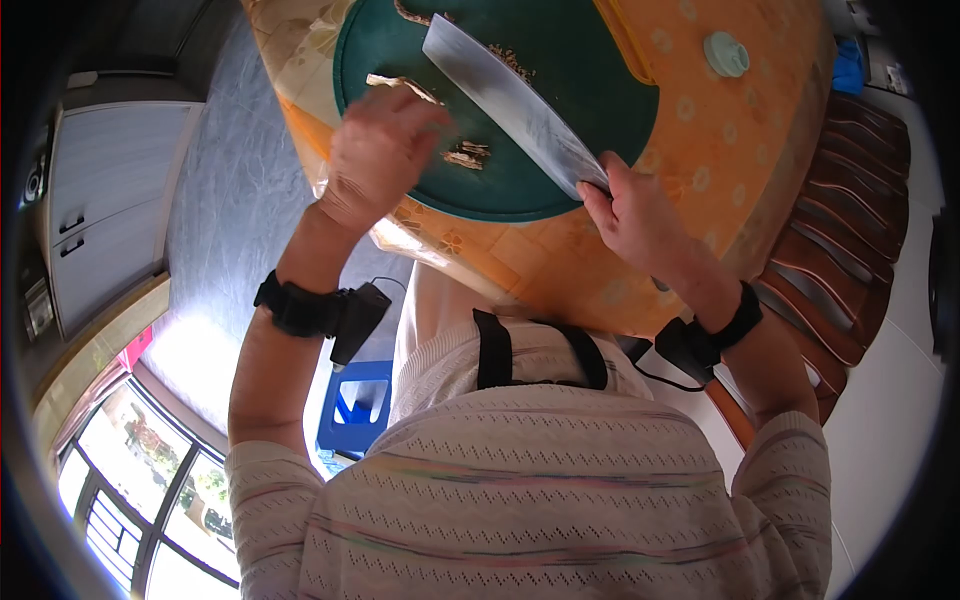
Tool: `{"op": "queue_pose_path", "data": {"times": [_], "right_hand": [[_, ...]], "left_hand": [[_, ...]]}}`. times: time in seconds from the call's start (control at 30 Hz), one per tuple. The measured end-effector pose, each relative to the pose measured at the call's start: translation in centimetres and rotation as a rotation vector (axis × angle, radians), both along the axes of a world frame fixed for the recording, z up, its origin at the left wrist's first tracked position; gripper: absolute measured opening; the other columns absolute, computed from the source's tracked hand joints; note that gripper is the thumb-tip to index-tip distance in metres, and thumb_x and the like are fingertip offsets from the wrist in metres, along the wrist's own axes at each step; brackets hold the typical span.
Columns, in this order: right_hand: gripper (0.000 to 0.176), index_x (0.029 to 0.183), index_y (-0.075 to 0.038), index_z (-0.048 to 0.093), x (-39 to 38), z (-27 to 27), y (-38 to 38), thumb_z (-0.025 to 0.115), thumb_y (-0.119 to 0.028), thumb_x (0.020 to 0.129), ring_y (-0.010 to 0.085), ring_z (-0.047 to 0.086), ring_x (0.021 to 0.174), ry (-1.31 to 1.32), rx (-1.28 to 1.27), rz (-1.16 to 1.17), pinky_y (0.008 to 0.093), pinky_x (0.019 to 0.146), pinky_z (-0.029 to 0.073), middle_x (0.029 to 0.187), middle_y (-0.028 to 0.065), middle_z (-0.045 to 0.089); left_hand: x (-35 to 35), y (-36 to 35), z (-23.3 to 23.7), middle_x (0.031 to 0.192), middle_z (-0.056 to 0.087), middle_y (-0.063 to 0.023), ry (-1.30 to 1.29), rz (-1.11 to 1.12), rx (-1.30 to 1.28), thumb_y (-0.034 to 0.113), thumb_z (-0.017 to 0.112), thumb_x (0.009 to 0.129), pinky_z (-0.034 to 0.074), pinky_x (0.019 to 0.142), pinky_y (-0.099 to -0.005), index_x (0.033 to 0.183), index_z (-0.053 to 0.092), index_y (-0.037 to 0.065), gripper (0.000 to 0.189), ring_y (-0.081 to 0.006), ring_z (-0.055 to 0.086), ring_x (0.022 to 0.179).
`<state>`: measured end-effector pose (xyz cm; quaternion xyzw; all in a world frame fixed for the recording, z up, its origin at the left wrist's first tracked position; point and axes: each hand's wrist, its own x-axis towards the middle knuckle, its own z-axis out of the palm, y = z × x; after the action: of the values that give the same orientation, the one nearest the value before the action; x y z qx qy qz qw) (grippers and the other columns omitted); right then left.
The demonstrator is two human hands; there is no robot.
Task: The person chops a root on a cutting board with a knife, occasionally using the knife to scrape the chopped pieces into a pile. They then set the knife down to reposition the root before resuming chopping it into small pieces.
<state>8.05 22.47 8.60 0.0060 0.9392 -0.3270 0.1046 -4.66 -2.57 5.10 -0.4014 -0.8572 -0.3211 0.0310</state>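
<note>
My right hand (637,212) is closed round the handle end of a broad kitchen cleaver (505,105), its blade slanting up and left over a round green cutting board (610,130). My left hand (385,150) is over the board's left edge, fingers bent and smeared by motion. Right at its knuckles is a pale, dried root-like strip (385,80), partly hidden by the hand. Several short cut strips (467,154) lie on the board beside my left fingertips. Behind the blade are small chopped bits (512,62), and a brown twig-like piece (410,12) lies near the top.
An orange patterned cloth (700,130) covers the table. A yellow-edged item (628,45) overlaps the board's upper right, with a pale green lid-like object (726,54) farther right. A blue stool (355,405) stands below the table, and brown wooden slats (835,230) are at the right.
</note>
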Motion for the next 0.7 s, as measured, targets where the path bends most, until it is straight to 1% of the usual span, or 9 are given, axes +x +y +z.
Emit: {"op": "queue_pose_path", "data": {"times": [0.03, 0.1, 0.2, 0.33, 0.4, 0.5, 0.53, 0.63, 0.7], "right_hand": [[0.019, 0.084, 0.0, 0.046, 0.0, 0.1, -0.2, 0.058, -0.014, 0.09, 0.0405, 0.057, 0.054, -0.004, 0.009, -0.01, 0.0455, 0.047, 0.042, 0.056, 0.0211, 0.053], [0.019, 0.084, 0.0, 0.046, 0.1, 0.0, -0.3, 0.057, -0.014, 0.09, 0.0403, 0.057, 0.054, 0.002, 0.027, -0.008, 0.0456, 0.047, 0.042, 0.056, 0.0208, 0.053], [0.019, 0.084, -0.001, 0.046, 0.2, -0.3, -0.2, 0.057, -0.015, 0.09, 0.04, 0.058, 0.054, 0.003, 0.051, -0.006, 0.0457, 0.047, 0.042, 0.056, 0.0202, 0.053], [0.018, 0.084, -0.001, 0.046, 0.2, -0.3, -0.3, 0.056, -0.015, 0.09, 0.0396, 0.058, 0.054, 0.0, 0.071, -0.004, 0.0459, 0.047, 0.044, 0.056, 0.0195, 0.054], [0.018, 0.085, -0.001, 0.046, 0.2, -0.4, -0.4, 0.055, -0.015, 0.09, 0.0396, 0.059, 0.054, 0.001, 0.073, -0.005, 0.0461, 0.047, 0.044, 0.056, 0.0195, 0.054], [0.018, 0.085, -0.001, 0.046, 0.1, -0.2, -0.5, 0.055, -0.016, 0.09, 0.0394, 0.059, 0.055, 0.0, 0.106, 0.005, 0.0465, 0.048, 0.045, 0.056, 0.0194, 0.055], [0.018, 0.086, -0.001, 0.046, 0.1, -0.1, -0.5, 0.055, -0.016, 0.09, 0.0392, 0.059, 0.055, -0.005, 0.135, 0.015, 0.0466, 0.048, 0.045, 0.056, 0.0195, 0.055], [0.018, 0.086, -0.001, 0.047, 0.0, -0.1, -0.6, 0.055, -0.016, 0.09, 0.0394, 0.059, 0.055, -0.027, 0.102, -0.011, 0.0466, 0.049, 0.046, 0.057, 0.0196, 0.055], [0.018, 0.086, -0.001, 0.047, 0.0, -0.1, -0.6, 0.055, -0.016, 0.09, 0.0394, 0.059, 0.055, -0.031, 0.094, -0.008, 0.0465, 0.049, 0.045, 0.056, 0.0195, 0.055]], "left_hand": [[-0.6, -0.2, -0.2, 0.084, 0.057, -0.0086, 0.001, 0.001, 0.001, 0.0, 0.07, 0.069, 0.05, 0.071, -0.0371, 0.091, 0.067, 0.01, 0.025, -0.0285, 0.058, 0.081], [-2.1, -0.7, -0.5, 0.086, 0.058, -0.0075, 0.212, 0.166, -0.001, 0.002, 0.07, 0.071, 0.05, 0.071, -0.0368, 0.091, 0.068, 0.012, 0.023, -0.0279, 0.058, 0.081], [-4.0, -0.9, -1.3, 0.087, 0.059, -0.0054, 0.307, 0.177, -0.13, 0.006, 0.07, 0.073, 0.05, 0.072, -0.0377, 0.092, 0.069, 0.015, 0.021, -0.0277, 0.059, 0.082], [-5.7, -1.2, -2.8, 0.089, 0.06, -0.0027, 0.26, 0.163, -0.187, 0.01, 0.07, 0.074, 0.05, 0.075, -0.0382, 0.093, 0.069, 0.017, 0.021, -0.0266, 0.059, 0.084], [-6.5, -1.1, -3.4, 0.091, 0.06, -0.0009, 0.147, 0.306, -0.202, 0.011, 0.071, 0.074, 0.049, 0.078, -0.0384, 0.093, 0.069, 0.018, 0.021, -0.025, 0.058, 0.089], [-6.8, -0.9, -3.3, 0.09, 0.061, -0.0009, 0.183, 0.354, -0.137, 0.011, 0.071, 0.073, 0.049, 0.079, -0.0381, 0.092, 0.069, 0.017, 0.02, -0.0242, 0.058, 0.092], [-6.6, -0.9, -3.2, 0.09, 0.061, -0.0009, 0.181, 0.353, -0.135, 0.011, 0.071, 0.073, 0.049, 0.079, -0.0381, 0.092, 0.069, 0.017, 0.02, -0.0242, 0.058, 0.092], [-4.7, -0.6, -1.6, 0.088, 0.061, -0.0019, 0.303, 0.179, -0.089, 0.011, 0.07, 0.072, 0.048, 0.079, -0.0376, 0.092, 0.069, 0.017, 0.021, -0.0248, 0.058, 0.092], [-3.6, -0.2, -1.2, 0.085, 0.059, 0.0001, 0.288, 0.043, -0.245, 0.013, 0.07, 0.07, 0.047, 0.079, -0.0394, 0.091, 0.07, 0.02, 0.022, -0.0229, 0.056, 0.094]]}}
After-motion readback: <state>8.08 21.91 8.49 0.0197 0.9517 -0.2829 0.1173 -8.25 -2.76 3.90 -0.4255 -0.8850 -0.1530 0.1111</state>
